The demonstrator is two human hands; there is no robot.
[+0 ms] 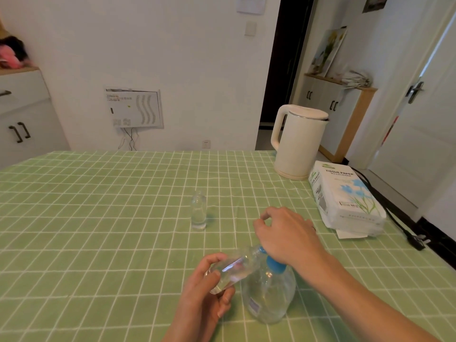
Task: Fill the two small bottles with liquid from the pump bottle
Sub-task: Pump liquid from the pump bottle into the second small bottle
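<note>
The left hand (207, 290) is gripping the first small bottle (232, 270). Its fingers are curling round the lower end of the clear body, with the thumb lying across the near side. This bottle is tilting, with its neck pointing up and to the right and meeting the blue pump head (275, 265) of the pump bottle (271, 294).

The pump bottle is standing upright on the tabletop (98, 218), near the front edge and just right of the left hand. It is clear and is holding liquid.

The right hand (286, 233) is reaching in from the right, with its wrist passing over the pump head. Its fingers are loosely curling, with the thumb tip and forefinger tip lying close together. Whether they are pinching anything small cannot be told.

The second small bottle (198, 213) is standing upright on the tabletop — well apart from both hands, behind and to the left of the pump bottle. Clear liquid is showing in its lower part.

At the far right, a white kettle (299, 144) is standing beside a tissue pack (345, 196) — a black plug (418, 243) is lying near the tabletop's right edge.
</note>
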